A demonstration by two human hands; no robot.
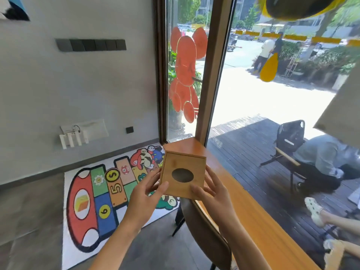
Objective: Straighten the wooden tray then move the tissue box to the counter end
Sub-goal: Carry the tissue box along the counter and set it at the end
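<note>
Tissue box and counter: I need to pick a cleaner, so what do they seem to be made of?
The tissue box looks like light bamboo or wood with a matt finish and faint grain. The counter seems to be orange-brown wood or laminate with a smooth, slightly shiny top.

Colourful play mat (97,199) flat on grey floor (29,211), printed with numbered squares, a red mushroom shape and cartoon figures. Grey wall (78,84) behind, carrying a row of dark switch plates (91,45), a single dark socket (129,129) and a white holder (74,140) with papers; red bear sticker (185,75) and yellow sticker (269,68) on window glass (253,106). Dark chair back (204,230) just below view centre; outside, folding chair (290,141) on dark wooden decking (243,149), with sunlit street and green shrubs (331,59) beyond.
</note>
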